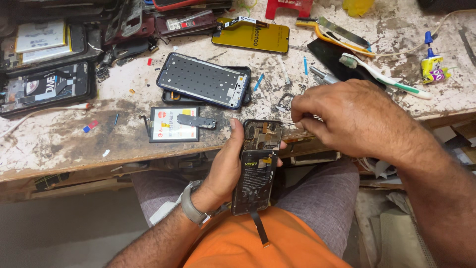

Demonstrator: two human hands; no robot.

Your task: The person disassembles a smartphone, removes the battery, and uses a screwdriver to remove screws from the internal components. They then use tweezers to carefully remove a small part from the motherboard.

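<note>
My left hand (225, 166) grips an opened phone (258, 166) with its back cover off. The black battery and the circuit board at its top are exposed, and a flat ribbon cable hangs from its lower end. It is held upright over my lap, just off the table's front edge. My right hand (349, 119) is closed in a pinch on a thin metal tool whose tip points at the board at the phone's top right; the tool is mostly hidden by the fingers.
On the worn white workbench (59, 144) lie a loose battery (174, 124), a dark blue phone frame (204, 79), a yellow-backed screen (253, 35), a toothbrush (382, 74), yellow-handled tweezers (337, 34), a small glue bottle (432, 67) and several opened phones at the far left.
</note>
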